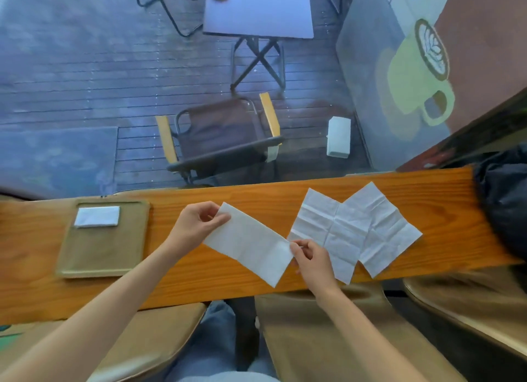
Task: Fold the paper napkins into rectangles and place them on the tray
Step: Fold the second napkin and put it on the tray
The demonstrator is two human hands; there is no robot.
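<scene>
A white paper napkin (pixel 251 243), folded in half into a long rectangle, lies slanted across the middle of the wooden counter (pixel 176 279). My left hand (pixel 194 225) pinches its upper left corner. My right hand (pixel 312 257) pinches its right end. To the right, two unfolded creased napkins (pixel 356 227) lie overlapping on the counter. On the left sits a tan tray (pixel 99 256) with one folded white napkin (pixel 97 216) near its far edge.
A dark bag (pixel 504 205) rests on the counter's right end. Tan stool seats (pixel 328 333) stand under the near edge. Behind the window glass are a folding chair (pixel 222 136), a small table (pixel 258 9) and a white napkin pack (pixel 338 136).
</scene>
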